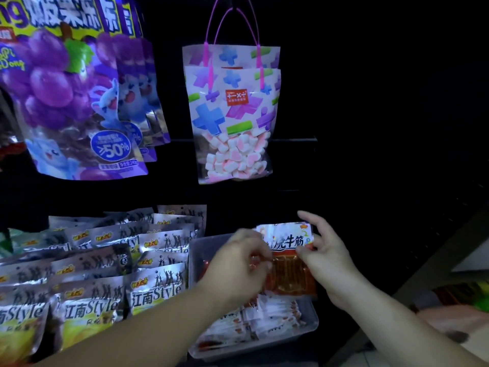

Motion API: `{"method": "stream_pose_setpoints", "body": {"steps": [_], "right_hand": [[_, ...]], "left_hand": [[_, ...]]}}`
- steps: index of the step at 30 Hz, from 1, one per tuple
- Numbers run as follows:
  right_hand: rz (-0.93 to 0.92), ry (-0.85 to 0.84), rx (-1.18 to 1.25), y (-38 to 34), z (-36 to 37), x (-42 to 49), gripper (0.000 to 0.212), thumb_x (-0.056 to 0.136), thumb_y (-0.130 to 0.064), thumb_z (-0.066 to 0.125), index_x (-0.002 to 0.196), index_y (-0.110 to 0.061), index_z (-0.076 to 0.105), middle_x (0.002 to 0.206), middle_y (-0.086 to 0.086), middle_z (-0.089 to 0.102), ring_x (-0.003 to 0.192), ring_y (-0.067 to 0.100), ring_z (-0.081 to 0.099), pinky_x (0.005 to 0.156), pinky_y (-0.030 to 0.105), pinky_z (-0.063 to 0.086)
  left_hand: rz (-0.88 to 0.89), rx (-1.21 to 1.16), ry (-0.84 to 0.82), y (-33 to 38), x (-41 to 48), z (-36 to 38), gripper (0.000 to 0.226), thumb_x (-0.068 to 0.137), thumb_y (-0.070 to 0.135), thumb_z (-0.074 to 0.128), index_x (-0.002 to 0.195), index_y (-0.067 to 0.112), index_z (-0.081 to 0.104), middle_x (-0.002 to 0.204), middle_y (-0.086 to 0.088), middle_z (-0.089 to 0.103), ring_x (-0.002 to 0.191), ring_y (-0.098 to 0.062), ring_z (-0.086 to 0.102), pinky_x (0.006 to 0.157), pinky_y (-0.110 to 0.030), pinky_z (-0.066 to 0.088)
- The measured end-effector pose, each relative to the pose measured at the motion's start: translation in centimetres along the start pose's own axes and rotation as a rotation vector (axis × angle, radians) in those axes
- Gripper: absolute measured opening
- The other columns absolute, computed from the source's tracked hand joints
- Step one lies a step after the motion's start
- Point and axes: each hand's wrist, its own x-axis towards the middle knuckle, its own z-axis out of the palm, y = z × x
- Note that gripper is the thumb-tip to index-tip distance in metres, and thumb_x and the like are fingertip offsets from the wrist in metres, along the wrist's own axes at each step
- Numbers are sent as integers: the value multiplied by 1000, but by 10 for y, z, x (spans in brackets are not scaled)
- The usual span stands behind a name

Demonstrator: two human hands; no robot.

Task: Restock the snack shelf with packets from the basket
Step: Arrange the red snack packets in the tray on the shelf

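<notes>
An upright red and white snack packet [288, 260] with orange strips inside stands in a clear plastic bin [309, 327] on the shelf. My right hand [326, 256] pinches the packet's right edge between thumb and fingers. On the packet's left side, my left hand [238, 266] grips it with curled fingers. More packets of the same kind [264, 316] lie flat in the bin's front part. The basket cannot be made out with certainty.
Rows of silver and yellow packets [92, 282] fill the shelf left of the bin. Purple grape bags [74, 96] hang at upper left; two marshmallow bags [232, 120] hang above the bin. The right side is dark, with pale, blurred things [449, 311] at lower right.
</notes>
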Motion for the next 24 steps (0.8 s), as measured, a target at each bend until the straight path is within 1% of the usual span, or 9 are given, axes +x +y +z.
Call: {"method": "stream_pose_setpoints", "body": {"steps": [2,4,6,9,12,15,18,22,24], "right_hand": [[35,-63,40,2,-4,2,76,97,11,57,137,-53,51,106,1,78,96,20,74,87,40,57],[42,-110,44,3,-2,4,65,98,10,58,134,-44,56,104,1,78,98,23,75,87,46,60],[-3,-103,-31,10,2,10,41,98,-1,64,118,-36,68,102,0,78,99,23,74,90,50,60],[-145,-92,-248,22,6,23,7,93,-24,76,90,-30,76,92,-8,76,92,9,71,84,37,57],[-223,-94,-412,39,10,41,11,93,-20,75,88,-30,74,89,-12,71,87,4,65,80,25,47],[-204,-96,-396,61,19,57,18,95,-18,71,92,-36,70,95,-12,71,91,5,65,79,23,48],[-157,-125,-390,77,29,68,20,97,-17,69,87,-34,68,94,-6,70,90,7,64,78,16,47],[-43,-174,-604,100,36,76,28,96,-9,66,80,-31,61,87,0,66,85,19,64,77,38,54],[116,-288,-777,107,35,76,14,83,-21,74,80,-32,64,84,-7,68,81,12,66,72,36,58]], "left_hand": [[-104,-70,38,-3,2,-8,17,88,11,77,98,20,66,115,27,50,93,14,56,83,-6,44],[-188,-198,2,-6,5,-11,16,89,-1,73,98,10,64,100,13,62,72,7,58,69,-10,48],[-204,-242,18,-15,8,-10,13,92,-8,66,95,5,67,86,-4,65,68,-4,59,66,-17,50],[-237,-234,26,-32,15,-7,25,98,-7,57,107,10,73,87,4,67,66,7,59,68,-12,50],[-320,-286,11,-53,27,-3,34,98,-6,58,110,18,77,100,8,74,90,-3,68,74,-10,51],[-433,-346,54,-78,48,-1,41,93,-9,61,85,26,80,88,6,77,84,-18,66,70,-21,54],[-552,-246,81,-106,67,2,31,92,-10,59,84,16,73,86,1,70,79,-15,61,56,-9,47],[-679,-235,-32,-139,75,21,26,95,-13,49,92,9,64,90,-4,61,75,-14,53,60,-21,46],[-704,-232,-61,-148,78,33,31,95,-13,50,85,14,63,87,-3,62,73,-12,53,55,-17,45]]}}
